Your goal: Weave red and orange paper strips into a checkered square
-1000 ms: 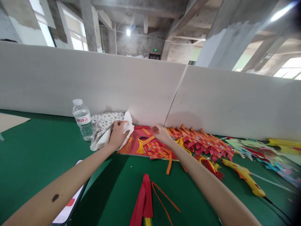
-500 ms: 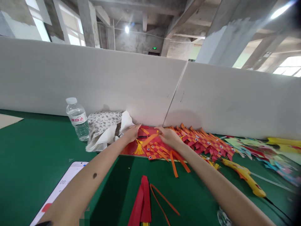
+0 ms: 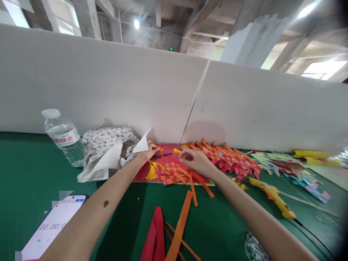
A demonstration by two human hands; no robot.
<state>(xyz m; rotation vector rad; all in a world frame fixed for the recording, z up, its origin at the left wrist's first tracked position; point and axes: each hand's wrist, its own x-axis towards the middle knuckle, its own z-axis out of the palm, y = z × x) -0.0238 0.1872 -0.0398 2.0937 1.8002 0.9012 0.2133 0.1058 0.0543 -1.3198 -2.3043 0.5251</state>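
Down on the green tabletop, nearest the person, a broad orange strip has just appeared, lying across some thin orange strips beside the red strips. That puts one broad piece apart from the crowded red sheet, with both hands now beyond it. Up there, the left hand reaches in by the white cloth, fingertips at a small orange piece; whether they pinch it, I can't tell. Over to the right, the right hand hangs above the sheet, fingers loosely curled with a gap to the thumb, nothing visible between them. And the checkered woven pieces lie between the forearms, nearer the person than either hand's fingers.
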